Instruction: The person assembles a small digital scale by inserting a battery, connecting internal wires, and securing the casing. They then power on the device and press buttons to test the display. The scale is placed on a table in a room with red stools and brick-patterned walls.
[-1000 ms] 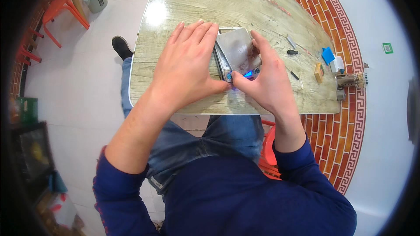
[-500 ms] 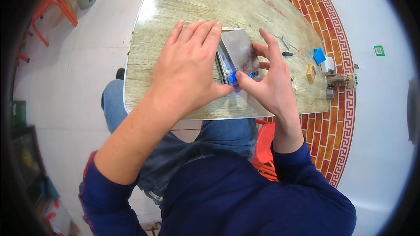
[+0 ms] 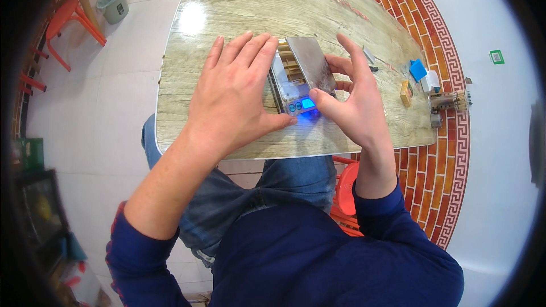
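Observation:
A small digital scale (image 3: 292,92) with a blue-lit display (image 3: 307,103) sits near the table's front edge. My left hand (image 3: 230,94) lies along its left side, fingers stretched forward and thumb at the front corner, holding it. Over the scale's right part a grey metal plate (image 3: 311,63) is slanted, with my right hand (image 3: 358,102) gripping its right side between thumb and curled fingers. Left of the plate, yellow-brown strips show inside a pale frame. The fingertips of my right hand are partly hidden behind the plate.
The wood-patterned table (image 3: 239,0) carries a blue piece (image 3: 418,70), a small yellow box (image 3: 406,93) and a holder of sticks (image 3: 452,101) by the brick-patterned wall. A black-tipped pen-like item (image 3: 369,57) lies right of my hand. A red stool (image 3: 348,187) stands below.
The metal plate has shifted and tilted rightward against the scale, uncovering the yellow-brown strips. More of the lit display and its buttons now shows. Both hands keep their holds.

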The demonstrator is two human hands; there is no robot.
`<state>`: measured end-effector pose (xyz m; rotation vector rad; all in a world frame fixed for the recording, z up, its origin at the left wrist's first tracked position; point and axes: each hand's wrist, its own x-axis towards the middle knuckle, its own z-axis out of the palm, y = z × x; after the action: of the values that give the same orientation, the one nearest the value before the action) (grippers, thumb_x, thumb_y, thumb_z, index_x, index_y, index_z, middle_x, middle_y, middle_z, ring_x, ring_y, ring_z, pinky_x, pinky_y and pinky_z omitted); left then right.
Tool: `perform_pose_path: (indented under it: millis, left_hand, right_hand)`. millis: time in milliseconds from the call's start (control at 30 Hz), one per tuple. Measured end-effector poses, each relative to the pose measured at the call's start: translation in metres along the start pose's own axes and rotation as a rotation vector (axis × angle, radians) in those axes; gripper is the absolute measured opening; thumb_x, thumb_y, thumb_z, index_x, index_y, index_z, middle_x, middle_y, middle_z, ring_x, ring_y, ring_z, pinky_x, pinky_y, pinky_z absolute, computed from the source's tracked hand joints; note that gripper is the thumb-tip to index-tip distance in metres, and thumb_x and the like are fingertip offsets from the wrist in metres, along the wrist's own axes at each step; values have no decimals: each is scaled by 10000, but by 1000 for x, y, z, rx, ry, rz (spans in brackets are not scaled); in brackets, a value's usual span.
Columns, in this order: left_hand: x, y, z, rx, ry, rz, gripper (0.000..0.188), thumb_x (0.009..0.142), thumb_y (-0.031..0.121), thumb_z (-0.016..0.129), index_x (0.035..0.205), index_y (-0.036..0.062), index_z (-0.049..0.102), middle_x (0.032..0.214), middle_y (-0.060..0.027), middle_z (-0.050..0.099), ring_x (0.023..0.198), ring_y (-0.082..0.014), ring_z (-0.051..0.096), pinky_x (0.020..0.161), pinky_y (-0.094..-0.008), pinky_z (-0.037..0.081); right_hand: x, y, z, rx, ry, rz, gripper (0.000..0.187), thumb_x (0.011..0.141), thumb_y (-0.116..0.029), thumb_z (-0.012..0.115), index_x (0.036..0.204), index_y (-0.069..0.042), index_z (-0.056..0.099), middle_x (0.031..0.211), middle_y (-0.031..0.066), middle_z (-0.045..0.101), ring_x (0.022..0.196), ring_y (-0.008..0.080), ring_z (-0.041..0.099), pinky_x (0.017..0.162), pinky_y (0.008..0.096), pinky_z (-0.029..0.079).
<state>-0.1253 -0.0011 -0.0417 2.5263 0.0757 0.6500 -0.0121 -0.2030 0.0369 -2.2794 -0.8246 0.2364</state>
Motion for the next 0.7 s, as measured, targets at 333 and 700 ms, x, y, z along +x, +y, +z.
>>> perform_pose_path:
  millis: [333,700]
  left_hand:
    - [1,1,1,42,-40,-18,1179,713,508,981,1650,-7,484,1667,-195,549,1602,-350,472,1399,-564,270]
    - [1,1,1,4,-26,-40,1185,674,469,1015,1620,-21,498,1644,-195,551,1572,-360,499,1401,-542,279]
  right_hand:
    - [2,-2,5,-64,32,-48,1072,788,-277,898,1683,32,396,1327,312,734,1240,410,735,1086,456,563]
    - [0,-4,9,-59,-2,-27,1049,822,-218,868,1735,-44,381,1449,244,718,1346,320,689,1110,491,543]
